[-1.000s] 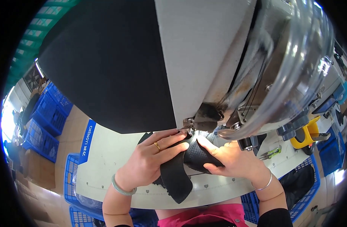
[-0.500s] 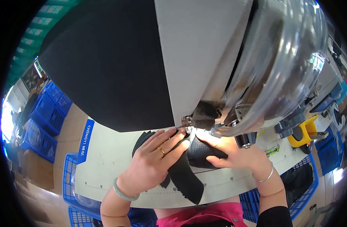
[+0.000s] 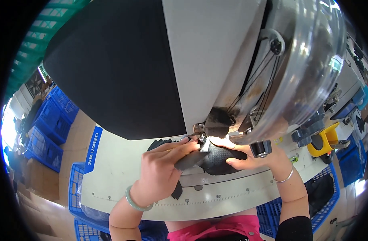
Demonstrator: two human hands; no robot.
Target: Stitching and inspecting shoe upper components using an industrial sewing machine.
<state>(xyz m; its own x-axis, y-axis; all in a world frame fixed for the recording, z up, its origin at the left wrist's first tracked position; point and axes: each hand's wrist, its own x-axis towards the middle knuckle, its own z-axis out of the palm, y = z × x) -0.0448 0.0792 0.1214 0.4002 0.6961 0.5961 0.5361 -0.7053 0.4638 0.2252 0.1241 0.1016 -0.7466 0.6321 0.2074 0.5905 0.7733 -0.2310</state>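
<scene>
Beneath the head of the sewing machine (image 3: pixel 216 60), my left hand (image 3: pixel 158 166) pinches a black ribbed strip (image 3: pixel 190 160), blurred by motion, close to the lit needle area. A black textured piece (image 3: pixel 220 160), rounded at its near side, lies just right of the strip. My right hand (image 3: pixel 262 156) grips that piece, thumb on its near right side and fingers along its far edge. The presser foot (image 3: pixel 203 138) is partly hidden by my left fingertips. More black fabric (image 3: pixel 176 190) lies under my left hand.
A white table (image 3: pixel 124 176) with a ruler scale curves along my front. A yellow holder (image 3: pixel 323 142) and a green tool (image 3: pixel 293 158) are at the right. Blue baskets (image 3: pixel 75 180) stand below the table's sides, and blue crates (image 3: pixel 45 140) at far left.
The strip's loose end, which lay across the near table, is now drawn up in my left hand. The textured piece has turned slightly. Take-up parts and threads now show on the machine.
</scene>
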